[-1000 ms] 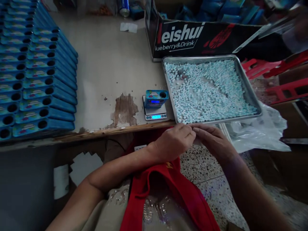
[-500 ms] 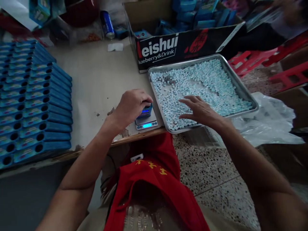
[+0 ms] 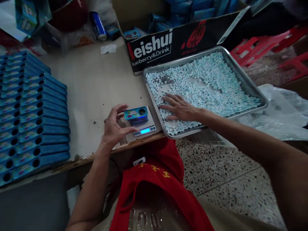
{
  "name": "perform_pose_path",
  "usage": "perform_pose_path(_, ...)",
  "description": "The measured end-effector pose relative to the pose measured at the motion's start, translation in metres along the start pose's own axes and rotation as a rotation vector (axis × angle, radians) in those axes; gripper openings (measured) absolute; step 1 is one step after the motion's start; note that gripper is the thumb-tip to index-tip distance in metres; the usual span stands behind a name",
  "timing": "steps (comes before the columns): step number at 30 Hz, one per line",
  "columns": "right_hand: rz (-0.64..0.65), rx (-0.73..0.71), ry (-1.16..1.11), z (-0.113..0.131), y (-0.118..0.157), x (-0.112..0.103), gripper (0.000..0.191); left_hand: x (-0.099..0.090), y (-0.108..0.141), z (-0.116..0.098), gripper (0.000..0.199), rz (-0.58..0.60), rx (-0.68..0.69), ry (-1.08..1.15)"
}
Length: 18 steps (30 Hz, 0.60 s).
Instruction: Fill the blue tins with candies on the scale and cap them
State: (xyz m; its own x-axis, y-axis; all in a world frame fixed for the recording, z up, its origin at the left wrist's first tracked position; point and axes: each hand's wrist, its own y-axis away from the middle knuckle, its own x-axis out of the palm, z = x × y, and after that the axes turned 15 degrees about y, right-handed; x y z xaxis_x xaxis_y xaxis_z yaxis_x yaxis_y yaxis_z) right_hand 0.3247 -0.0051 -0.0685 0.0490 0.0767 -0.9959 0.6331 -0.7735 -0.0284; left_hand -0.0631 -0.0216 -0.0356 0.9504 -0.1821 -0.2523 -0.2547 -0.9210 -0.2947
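Note:
A small blue box [image 3: 136, 115] with a round dark hole in its top rests on a digital scale [image 3: 151, 119] whose display is lit blue. My left hand [image 3: 115, 125] is at the box's left side, fingers and thumb apart and curved around that end; it does not grip the box. My right hand [image 3: 179, 108] lies with spread fingers on the pale blue and white candies [image 3: 216, 77]. These candies cover most of a shallow metal tray [image 3: 261, 93] just right of the scale.
Rows of blue boxes [image 3: 45, 128] stand stacked on the table [image 3: 81, 83] at left. Behind the tray is a black carton [image 3: 154, 48] holding blue packs. A blue can [image 3: 98, 25] stands at the back. Clear plastic sheeting [image 3: 284, 112] lies right of the tray, near red stools [image 3: 260, 48].
My left hand has let go of the box and moved left, leaving it on the scale. My right hand has moved left and down onto the candies. The view has shifted slightly.

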Motion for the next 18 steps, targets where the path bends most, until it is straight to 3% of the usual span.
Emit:
perform_pose_path(2, 0.011, -0.015, -0.049, 0.002, -0.005, 0.002, 0.028, 0.010, 0.007, 0.008, 0.097, -0.018, -0.068, 0.004)
perform_pose_path(4, 0.028, 0.035, -0.170, 0.004, -0.006, 0.003, 0.016, 0.020, 0.005, 0.005, 0.074, -0.037, -0.114, -0.037)
perform_pose_path(7, -0.114, 0.397, -0.529, 0.008, -0.008, 0.000, 0.035, 0.032, -0.008, -0.015, 0.048, -0.070, -0.146, -0.081)
perform_pose_path(9, -0.272, 0.651, -0.718, 0.008, -0.012, -0.006, 0.046, 0.041, -0.022, -0.034, 0.045, -0.047, -0.111, -0.084)
perform_pose_path(11, -0.391, 0.793, -0.976, 0.004, -0.017, -0.018, 0.048, 0.053, -0.038, -0.054, 0.043, 0.007, -0.025, -0.099)
perform_pose_path(15, -0.653, 0.834, -1.705, -0.006, -0.025, -0.060, 0.041, 0.088, -0.068, -0.082, 0.045, 0.095, 0.144, -0.147)
perform_pose_path(18, -0.845, 0.792, -1.807, -0.007, -0.030, -0.090, 0.049, 0.115, -0.082, -0.084, 0.047, 0.162, 0.172, -0.157)
